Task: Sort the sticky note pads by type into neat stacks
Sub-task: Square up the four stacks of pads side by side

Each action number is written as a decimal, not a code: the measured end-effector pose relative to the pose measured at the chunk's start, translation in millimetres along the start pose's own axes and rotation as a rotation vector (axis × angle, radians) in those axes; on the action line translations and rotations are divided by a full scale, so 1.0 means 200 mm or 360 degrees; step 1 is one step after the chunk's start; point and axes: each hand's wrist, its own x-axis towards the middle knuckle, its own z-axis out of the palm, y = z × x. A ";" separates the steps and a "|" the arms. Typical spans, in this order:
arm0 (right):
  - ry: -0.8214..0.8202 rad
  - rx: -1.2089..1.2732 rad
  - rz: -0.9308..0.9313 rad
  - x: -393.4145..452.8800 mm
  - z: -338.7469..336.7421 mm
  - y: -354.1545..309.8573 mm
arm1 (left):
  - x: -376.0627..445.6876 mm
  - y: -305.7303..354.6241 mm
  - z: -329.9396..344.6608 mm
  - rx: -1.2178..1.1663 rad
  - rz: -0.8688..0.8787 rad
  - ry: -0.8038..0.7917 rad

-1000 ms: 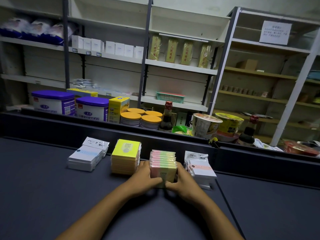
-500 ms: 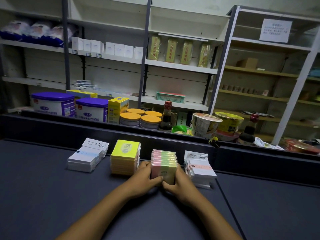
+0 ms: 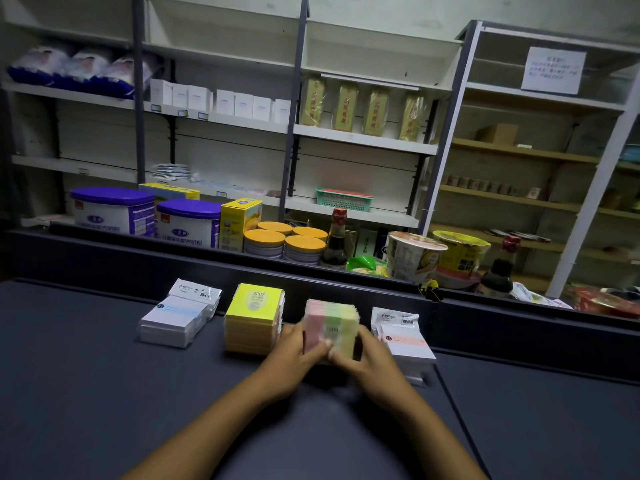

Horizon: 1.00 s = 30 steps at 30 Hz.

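Far left of the multicolour stack (image 3: 331, 323) lies a white pad stack (image 3: 176, 320), its print unreadable; nearer, the yellow stack (image 3: 254, 317) reads "2207". My left hand (image 3: 294, 355) and right hand (image 3: 369, 358) clasp the blurred multicolour stack on the worktop (image 3: 86, 393). Right of it sit white pads (image 3: 405, 341), partly hidden by my right hand.

Both hands, left hand (image 3: 294, 351) and right hand (image 3: 367, 358), clasp the multicolored stack (image 3: 330, 327) between them.
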 end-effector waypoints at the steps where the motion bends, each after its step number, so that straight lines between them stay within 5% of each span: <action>1: 0.0054 0.0016 0.0004 0.01 0.00 -0.02 | 0.00 0.02 0.01 -0.0043 -0.0008 0.0075; 6: 0.0124 -0.0021 0.0113 0.03 -0.01 -0.07 | 0.02 0.07 0.05 -0.0129 -0.0175 0.0399; 14: 0.0141 -0.0268 0.0434 0.07 0.01 -0.06 | 0.03 0.05 0.05 0.0091 -0.0411 0.0188; 30: 0.0270 -0.0778 0.0395 0.08 0.07 -0.10 | 0.04 0.04 0.06 0.0191 -0.0506 0.0108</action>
